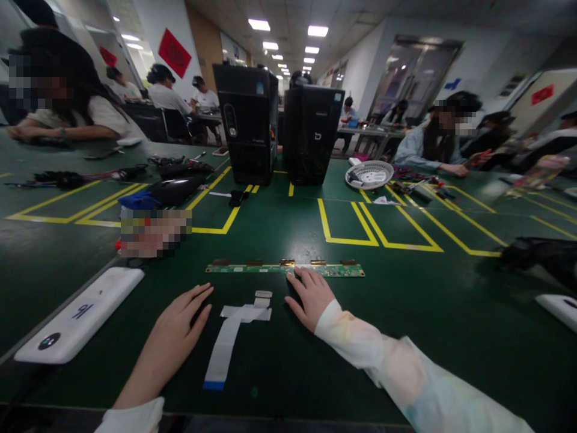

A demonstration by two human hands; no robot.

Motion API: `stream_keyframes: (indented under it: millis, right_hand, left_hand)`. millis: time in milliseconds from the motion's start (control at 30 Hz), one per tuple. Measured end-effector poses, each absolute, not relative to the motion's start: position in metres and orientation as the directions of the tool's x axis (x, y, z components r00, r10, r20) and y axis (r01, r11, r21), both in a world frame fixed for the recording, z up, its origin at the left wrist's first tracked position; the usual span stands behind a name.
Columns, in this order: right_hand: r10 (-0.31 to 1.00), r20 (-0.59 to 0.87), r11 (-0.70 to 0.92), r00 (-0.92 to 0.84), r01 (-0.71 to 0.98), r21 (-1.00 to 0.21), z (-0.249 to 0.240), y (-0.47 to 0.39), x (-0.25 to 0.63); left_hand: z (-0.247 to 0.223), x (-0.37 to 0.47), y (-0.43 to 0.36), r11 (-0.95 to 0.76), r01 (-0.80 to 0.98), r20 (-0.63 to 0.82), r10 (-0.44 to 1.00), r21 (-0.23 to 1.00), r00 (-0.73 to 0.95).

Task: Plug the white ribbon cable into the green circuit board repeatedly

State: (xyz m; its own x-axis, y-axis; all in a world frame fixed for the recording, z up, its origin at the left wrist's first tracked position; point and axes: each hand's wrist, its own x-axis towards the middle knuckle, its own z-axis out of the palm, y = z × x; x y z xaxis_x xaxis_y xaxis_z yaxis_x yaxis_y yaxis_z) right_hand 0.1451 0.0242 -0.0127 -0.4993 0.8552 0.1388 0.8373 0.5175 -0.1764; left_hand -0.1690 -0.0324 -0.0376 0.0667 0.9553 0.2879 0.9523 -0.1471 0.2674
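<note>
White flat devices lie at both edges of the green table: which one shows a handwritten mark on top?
The left white device, beside the left hand. It carries a dark scribble and a round black spot; the right white device is cut off, showing no mark.

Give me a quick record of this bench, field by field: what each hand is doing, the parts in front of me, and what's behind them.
left hand: flat on the green mat, beside the white ribbon cable
right hand: fingertips on the long green circuit strip
left edge: white device
behind: two black computer towers, white basket
others: people seated at the far benches
</note>
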Motion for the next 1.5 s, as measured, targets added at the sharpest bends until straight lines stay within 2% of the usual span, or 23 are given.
stream_keyframes:
  millis: [167, 267, 367, 567, 733, 833, 967, 1167, 1333, 1500]
  right_hand:
    - [0.857, 0.143, 0.514, -0.495, 0.842, -0.164, -0.013, 0.024, 0.144]
    - [0.820, 0.180, 0.569, -0.543, 0.808, -0.155, -0.017, 0.030, 0.152]
    - [0.749, 0.268, 0.651, -0.605, 0.747, -0.133, -0.019, 0.043, 0.173]
    - [0.699, 0.457, 0.669, -0.551, 0.729, -0.145, -0.025, 0.062, 0.225]
    - [0.637, 0.410, 0.750, -0.652, 0.648, -0.135, -0.040, 0.062, 0.242]
    - [0.650, 0.375, 0.743, -0.661, 0.655, -0.135, -0.044, 0.060, 0.243]
    - [0.640, 0.353, 0.757, -0.682, 0.637, -0.143, -0.041, 0.061, 0.247]
    - [0.624, 0.369, 0.775, -0.689, 0.604, -0.186, -0.038, 0.067, 0.272]
    - [0.627, 0.376, 0.772, -0.683, 0.610, -0.178, -0.041, 0.066, 0.276]
    - [0.632, 0.355, 0.766, -0.689, 0.625, -0.150, -0.042, 0.058, 0.258]
  left_hand:
    - [-0.039, -0.170, -0.031, -0.144, 0.955, 0.279, 0.958, 0.259, 0.069]
    - [-0.040, -0.170, -0.030, -0.161, 0.952, 0.294, 0.952, 0.261, 0.081]
    - [-0.041, -0.170, -0.031, -0.169, 0.951, 0.308, 0.948, 0.259, 0.084]
    - [-0.042, -0.171, -0.031, -0.167, 0.953, 0.313, 0.946, 0.254, 0.083]
    - [-0.043, -0.172, -0.031, -0.155, 0.945, 0.300, 0.952, 0.288, 0.065]
    - [-0.038, -0.166, -0.033, -0.170, 0.930, 0.274, 0.958, 0.325, 0.079]
    - [-0.021, -0.144, -0.041, -0.282, 0.896, 0.199, 0.954, 0.342, 0.224]
    - [0.006, -0.103, -0.041, -0.518, 0.806, 0.164, 0.856, 0.288, 0.491]
    - [0.003, -0.089, -0.033, -0.554, 0.791, 0.081, 0.829, 0.261, 0.554]
    - [0.000, -0.070, -0.033, -0.586, 0.778, 0.070, 0.806, 0.225, 0.587]
